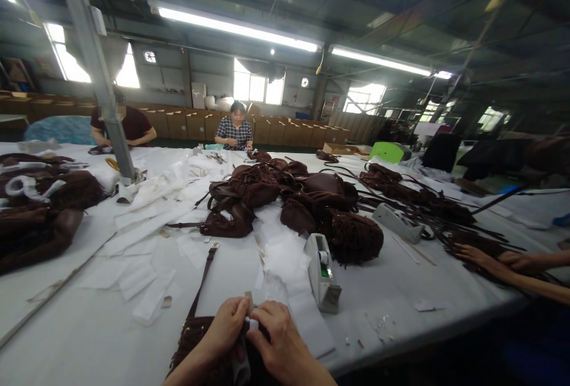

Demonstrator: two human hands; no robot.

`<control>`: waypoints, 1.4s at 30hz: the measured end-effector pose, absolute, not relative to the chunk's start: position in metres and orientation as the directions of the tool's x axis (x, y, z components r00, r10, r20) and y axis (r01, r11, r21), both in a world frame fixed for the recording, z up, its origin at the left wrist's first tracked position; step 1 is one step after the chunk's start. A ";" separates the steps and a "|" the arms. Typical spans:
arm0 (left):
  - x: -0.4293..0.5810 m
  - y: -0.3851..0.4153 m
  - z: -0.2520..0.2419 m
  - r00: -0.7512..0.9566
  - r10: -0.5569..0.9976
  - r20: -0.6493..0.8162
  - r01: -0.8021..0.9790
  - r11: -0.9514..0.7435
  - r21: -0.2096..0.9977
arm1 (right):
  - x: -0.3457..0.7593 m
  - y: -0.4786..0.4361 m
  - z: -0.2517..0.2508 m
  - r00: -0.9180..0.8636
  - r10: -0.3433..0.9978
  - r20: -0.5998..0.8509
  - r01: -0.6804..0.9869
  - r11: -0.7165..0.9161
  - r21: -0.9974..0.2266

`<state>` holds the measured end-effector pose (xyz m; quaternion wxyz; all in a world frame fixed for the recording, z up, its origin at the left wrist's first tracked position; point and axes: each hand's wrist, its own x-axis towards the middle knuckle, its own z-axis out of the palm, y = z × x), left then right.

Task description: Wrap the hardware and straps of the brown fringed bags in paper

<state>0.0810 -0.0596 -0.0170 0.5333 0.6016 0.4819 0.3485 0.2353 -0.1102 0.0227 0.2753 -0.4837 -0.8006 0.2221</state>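
At the near edge of the table my left hand (pixel 229 322) and my right hand (pixel 279 334) meet, fingers pinched together. Between their fingertips is a small white strip (pixel 253 324), with a tan tab (pixel 249 299) sticking up just behind it. Under my left hand and forearm lies a dark brown bag (pixel 194 334) with lacing along its side. Its strap (pixel 206 276) runs away from me to a metal buckle. Some greyish wrapping hangs below my fingers; what it covers is hidden. A grey tape dispenser (pixel 321 276) stands right of my hands.
Brown bags (pixel 253 184) are heaped mid-table, with more bags (pixel 53 196) at left. Loose white paper (pixel 146 214) lies around them. A second dispenser (pixel 398 222) stands farther right. A co-worker's hands (pixel 485 258) touch brown pieces at right; two people sit across the table.
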 end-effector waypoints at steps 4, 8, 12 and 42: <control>0.084 -0.063 -0.013 0.332 0.929 -0.161 0.208 0.095 0.974 | 0.237 -0.110 0.027 -0.423 0.880 0.218 0.673 0.466 -0.575; 0.093 -0.071 -0.005 0.360 0.878 -0.316 0.146 0.282 0.948 | 0.240 -0.106 0.027 -0.330 0.923 0.199 0.695 0.380 -0.610; 0.092 -0.076 0.007 0.435 0.842 -0.321 0.093 0.312 0.945 | 0.242 -0.104 0.030 -0.250 0.950 0.188 0.628 0.307 -0.715; 0.089 -0.074 0.019 0.442 0.599 -0.668 -0.424 0.795 0.433 | 0.254 -0.095 0.057 -0.586 0.726 0.360 0.658 0.685 -0.313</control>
